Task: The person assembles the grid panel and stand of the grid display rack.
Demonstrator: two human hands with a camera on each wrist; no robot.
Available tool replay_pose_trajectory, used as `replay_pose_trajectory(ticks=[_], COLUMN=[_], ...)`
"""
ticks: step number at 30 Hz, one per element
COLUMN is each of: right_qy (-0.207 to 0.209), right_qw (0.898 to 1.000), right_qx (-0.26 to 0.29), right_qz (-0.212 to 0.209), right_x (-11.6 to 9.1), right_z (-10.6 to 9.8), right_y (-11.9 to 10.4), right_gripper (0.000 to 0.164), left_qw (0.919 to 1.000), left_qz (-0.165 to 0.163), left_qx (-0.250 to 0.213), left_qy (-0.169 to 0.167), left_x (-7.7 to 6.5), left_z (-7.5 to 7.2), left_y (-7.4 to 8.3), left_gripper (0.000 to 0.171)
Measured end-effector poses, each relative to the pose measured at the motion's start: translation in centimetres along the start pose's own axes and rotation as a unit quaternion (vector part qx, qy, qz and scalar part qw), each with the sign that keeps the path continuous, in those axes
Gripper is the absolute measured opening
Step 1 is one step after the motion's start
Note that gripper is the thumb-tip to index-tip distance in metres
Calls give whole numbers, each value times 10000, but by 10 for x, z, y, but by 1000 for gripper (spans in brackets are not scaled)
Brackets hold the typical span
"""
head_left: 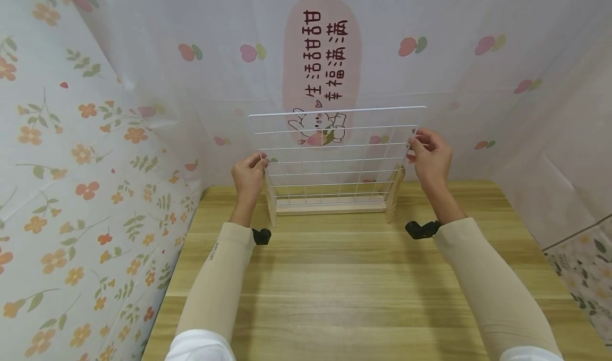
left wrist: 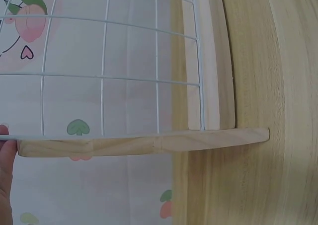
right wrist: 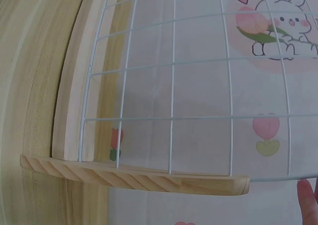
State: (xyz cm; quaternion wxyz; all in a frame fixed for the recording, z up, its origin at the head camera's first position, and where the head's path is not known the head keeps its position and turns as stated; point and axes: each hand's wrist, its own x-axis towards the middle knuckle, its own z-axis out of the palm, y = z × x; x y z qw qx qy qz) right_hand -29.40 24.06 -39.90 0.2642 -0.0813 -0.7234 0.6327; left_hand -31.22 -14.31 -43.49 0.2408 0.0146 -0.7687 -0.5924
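A white wire grid panel (head_left: 337, 111) stands upright in a light wooden stand (head_left: 330, 208) on the table. With thumb and fingers, my left hand (head_left: 249, 174) pinches the panel's left edge, just above the stand's left upright (left wrist: 124, 145). On the other side my right hand (head_left: 434, 156) pinches the right edge, a little higher, above the right upright (right wrist: 149, 179). The lower part of the grid sits between the two uprights, its bottom wire along the wooden crossbar (left wrist: 211, 61). Only some fingertips show in each wrist view.
The wood-grain table (head_left: 330, 292) extends in front of the stand. Behind it hangs a pale cloth (head_left: 215, 85) with printed fruit, a rabbit and lettering. A flowered cloth (head_left: 110, 191) hangs at the left. Black wrist mounts (head_left: 422, 229) stick out inward from both sleeves.
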Motion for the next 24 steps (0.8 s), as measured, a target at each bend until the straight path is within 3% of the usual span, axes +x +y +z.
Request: replay_pose_trajectory(ticks=[10, 20, 24], right_qy=[-153, -153, -192], right_qw=[9996, 9984, 9980], right_qx=[-162, 545, 583], right_qz=[160, -2, -177], right_x=[-2, -9, -15], right_z=[-2, -12, -14], right_y=[-2, 5, 7], right_gripper=[30, 24, 25], left_qw=[9993, 9990, 9981], left_qz=[251, 401, 501], left_qx=[260, 159, 224], left_qy=[-2, 123, 268], left_x=[-1, -6, -10], left_z=[-1, -13, -22], left_y=[0, 0, 4], left_gripper=[11, 19, 23])
